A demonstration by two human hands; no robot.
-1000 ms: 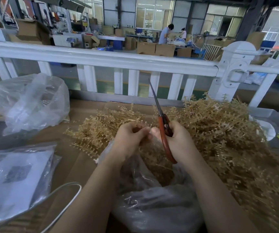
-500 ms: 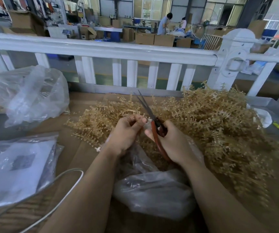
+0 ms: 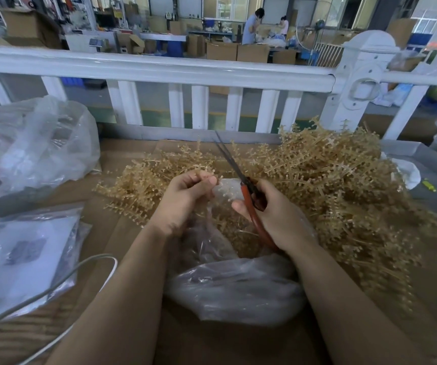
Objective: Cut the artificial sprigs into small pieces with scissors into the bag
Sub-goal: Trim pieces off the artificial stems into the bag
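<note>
Tan plastic sprigs (image 3: 325, 180) lie heaped on the cardboard-covered surface (image 3: 122, 238), mostly to the right of and behind the clear bag (image 3: 236, 285), which sits open between the person's forearms. They look light, springy and prone to tangling, so a single stem is probably best pinched near its cut end and teased free. The left hand (image 3: 183, 201) does just that, fingers curled and pinching a small sprig piece at its fingertips above the bag's mouth. The right hand (image 3: 272, 214) grips the orange handles of the scissors (image 3: 241, 180), whose long axis runs from the palm up and away to the left, tips towards the white fence (image 3: 159, 72); the blades look barely parted
</note>
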